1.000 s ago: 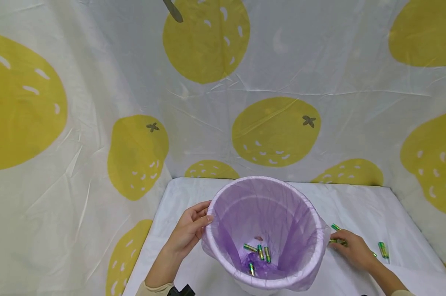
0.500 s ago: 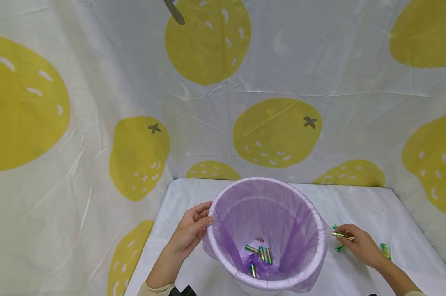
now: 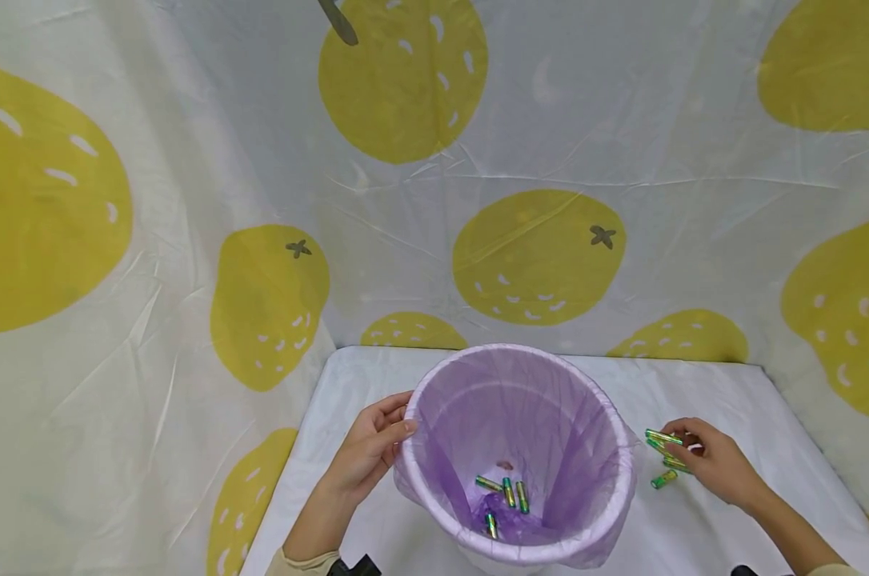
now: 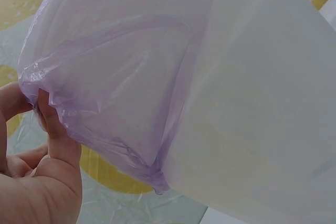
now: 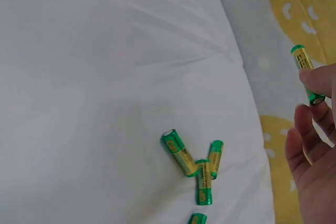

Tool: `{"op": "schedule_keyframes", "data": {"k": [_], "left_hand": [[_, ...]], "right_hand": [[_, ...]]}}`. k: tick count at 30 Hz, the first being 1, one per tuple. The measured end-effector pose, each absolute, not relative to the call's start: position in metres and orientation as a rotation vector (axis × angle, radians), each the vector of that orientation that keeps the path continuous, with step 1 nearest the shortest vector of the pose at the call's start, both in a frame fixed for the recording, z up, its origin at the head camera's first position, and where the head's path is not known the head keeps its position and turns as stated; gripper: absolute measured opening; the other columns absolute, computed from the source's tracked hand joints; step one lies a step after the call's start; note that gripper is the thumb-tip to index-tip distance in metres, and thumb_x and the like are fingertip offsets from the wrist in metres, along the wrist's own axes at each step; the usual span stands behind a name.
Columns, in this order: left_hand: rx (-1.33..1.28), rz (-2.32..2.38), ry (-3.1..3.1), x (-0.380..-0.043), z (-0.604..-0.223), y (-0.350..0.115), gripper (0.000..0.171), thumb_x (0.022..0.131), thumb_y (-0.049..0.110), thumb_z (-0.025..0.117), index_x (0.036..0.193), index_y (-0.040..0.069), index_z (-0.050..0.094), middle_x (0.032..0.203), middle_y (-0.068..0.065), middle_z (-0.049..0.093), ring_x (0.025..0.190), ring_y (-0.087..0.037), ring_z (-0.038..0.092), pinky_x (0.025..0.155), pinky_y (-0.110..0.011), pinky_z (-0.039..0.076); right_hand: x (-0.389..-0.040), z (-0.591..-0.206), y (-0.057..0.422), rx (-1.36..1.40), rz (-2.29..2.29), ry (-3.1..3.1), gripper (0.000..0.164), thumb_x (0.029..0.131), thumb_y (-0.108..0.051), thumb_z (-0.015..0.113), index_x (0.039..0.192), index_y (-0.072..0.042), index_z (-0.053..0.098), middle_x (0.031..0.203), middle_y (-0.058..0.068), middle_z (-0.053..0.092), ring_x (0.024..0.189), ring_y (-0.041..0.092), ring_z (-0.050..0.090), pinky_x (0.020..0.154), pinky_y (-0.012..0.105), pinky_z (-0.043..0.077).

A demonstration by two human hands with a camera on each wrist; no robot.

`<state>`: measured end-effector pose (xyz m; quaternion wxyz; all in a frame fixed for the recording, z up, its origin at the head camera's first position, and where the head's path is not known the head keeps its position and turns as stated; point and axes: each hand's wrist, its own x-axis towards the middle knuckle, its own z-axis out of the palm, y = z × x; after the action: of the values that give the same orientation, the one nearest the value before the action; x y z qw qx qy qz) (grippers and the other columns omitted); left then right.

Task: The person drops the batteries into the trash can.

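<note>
In the head view, my left hand (image 3: pixel 370 444) grips the left rim of a round white waste bin (image 3: pixel 517 552) lined with a thin purple bag (image 3: pixel 478 400). The left wrist view shows the fingers curled at the bag's folded edge (image 4: pixel 58 98). Several green and yellow batteries (image 3: pixel 509 491) lie at the bottom inside the bag. To the right of the bin, my right hand (image 3: pixel 722 464) pinches one battery (image 5: pixel 301 57) between thumb and fingers, held above the table. Below it, loose batteries (image 5: pixel 203 184) lie close together on the white cloth.
A small reddish-brown piece (image 3: pixel 504 465) lies in the bin near the batteries. White cloth covers the table (image 3: pixel 737 408). Fabric curtains (image 3: pixel 398 264) with yellow fruit prints stand behind and on both sides.
My right hand has picked up a battery from the table and moved up and slightly right. A battery at far right is now out of sight by the forearm. The left hand stays put.
</note>
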<state>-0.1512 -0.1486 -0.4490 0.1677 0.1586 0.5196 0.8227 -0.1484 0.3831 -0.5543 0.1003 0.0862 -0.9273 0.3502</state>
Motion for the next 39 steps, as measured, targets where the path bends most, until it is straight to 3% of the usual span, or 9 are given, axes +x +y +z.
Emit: {"op": "schedule_keyframes", "data": {"k": [16,39], "left_hand": [[0.463,2.335,1.476,-0.151,-0.450,-0.150,0.052,0.097,-0.007,0.059,0.144,-0.018,0.040,0.118,-0.016,0.063,0.096,-0.018,0.068,0.080,-0.028,0.060],[0.488,2.331,1.474,-0.153,-0.450,-0.150,0.051,0.098,-0.008,0.058,0.144,-0.020,0.039,0.119,-0.018,0.063,0.096,-0.018,0.068,0.081,-0.028,0.060]], "right_hand": [[-0.151,-0.522,0.384,0.332,1.020,-2.676,0.023,0.089,0.001,0.079,0.108,-0.008,0.071,0.097,-0.001,0.065,0.081,0.002,0.054,0.067,0.012,0.048],[-0.157,-0.448,0.361,0.531,1.016,-2.623,0.028,0.089,0.005,0.077,0.109,-0.014,0.072,0.100,-0.006,0.065,0.082,0.006,0.057,0.071,0.011,0.049]]}}
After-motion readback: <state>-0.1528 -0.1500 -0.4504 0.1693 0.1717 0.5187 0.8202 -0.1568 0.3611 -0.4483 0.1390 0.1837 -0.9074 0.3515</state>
